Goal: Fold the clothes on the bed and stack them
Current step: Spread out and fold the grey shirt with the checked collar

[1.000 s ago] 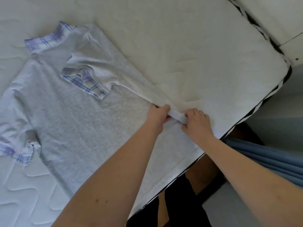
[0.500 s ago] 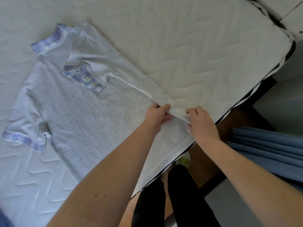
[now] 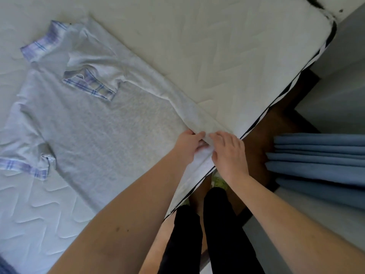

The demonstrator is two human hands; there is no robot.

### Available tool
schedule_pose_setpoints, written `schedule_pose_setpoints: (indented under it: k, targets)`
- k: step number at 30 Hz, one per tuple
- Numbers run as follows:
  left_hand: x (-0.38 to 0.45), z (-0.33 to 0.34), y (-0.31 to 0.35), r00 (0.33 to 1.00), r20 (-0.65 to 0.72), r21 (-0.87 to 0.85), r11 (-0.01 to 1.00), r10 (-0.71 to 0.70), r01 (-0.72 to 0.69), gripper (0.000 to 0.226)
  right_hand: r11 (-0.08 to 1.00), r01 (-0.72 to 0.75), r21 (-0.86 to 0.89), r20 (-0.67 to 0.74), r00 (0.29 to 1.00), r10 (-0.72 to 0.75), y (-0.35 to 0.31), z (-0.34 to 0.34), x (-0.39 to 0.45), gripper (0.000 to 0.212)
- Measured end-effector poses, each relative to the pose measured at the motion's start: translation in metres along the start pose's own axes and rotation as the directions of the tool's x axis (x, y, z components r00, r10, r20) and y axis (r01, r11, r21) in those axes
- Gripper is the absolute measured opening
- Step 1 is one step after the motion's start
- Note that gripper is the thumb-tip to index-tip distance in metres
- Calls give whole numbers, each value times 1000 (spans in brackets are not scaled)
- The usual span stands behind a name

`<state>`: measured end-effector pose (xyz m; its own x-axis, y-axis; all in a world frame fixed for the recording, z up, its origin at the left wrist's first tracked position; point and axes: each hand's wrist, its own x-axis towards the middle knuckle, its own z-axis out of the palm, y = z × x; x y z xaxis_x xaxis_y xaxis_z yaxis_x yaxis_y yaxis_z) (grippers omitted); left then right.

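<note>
A light grey short-sleeved shirt (image 3: 94, 127) with blue plaid collar and sleeve cuffs lies spread on the white quilted mattress (image 3: 227, 56). Its right side is folded inward, so one plaid-cuffed sleeve lies across the chest. My left hand (image 3: 187, 145) and my right hand (image 3: 229, 153) sit side by side at the shirt's hem corner near the bed's edge. Both pinch the folded hem fabric between fingers and thumb. The hem under my hands is partly hidden.
The mattress edge (image 3: 276, 103) runs diagonally from upper right to bottom centre, with brown floor beyond. Folded blue fabric (image 3: 320, 161) lies stacked at the right. My black-trousered legs (image 3: 213, 234) stand against the bed. A dark blue item (image 3: 6, 267) peeks in at the bottom left corner.
My two hands have drawn closer together on the hem. The folded side edge of the shirt now lies straighter. The camera view has shifted slightly.
</note>
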<state>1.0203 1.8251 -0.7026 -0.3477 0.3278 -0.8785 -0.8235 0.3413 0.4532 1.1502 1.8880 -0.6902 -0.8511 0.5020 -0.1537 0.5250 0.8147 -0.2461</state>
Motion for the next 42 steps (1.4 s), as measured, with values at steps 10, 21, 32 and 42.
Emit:
schedule_pose_setpoints:
  k: [10, 21, 32, 42]
  targets:
    - [-6, -2, -23, 998, -54, -46, 999, -19, 16, 22, 832, -415, 368, 93, 907, 411, 21, 21, -13, 72]
    - [-12, 10, -32, 998, -46, -62, 997, 53, -56, 45, 605, -613, 508, 206, 769, 606, 8, 26, 1, 32]
    - [-15, 0, -34, 982, -159, 62, 994, 98, -89, 16, 389, -622, 680, 281, 711, 645, 19, 21, 2, 12]
    - [-22, -7, -45, 986, 27, 309, 937, 165, -165, 16, 503, -645, 575, 176, 698, 694, 21, 24, 9, 24]
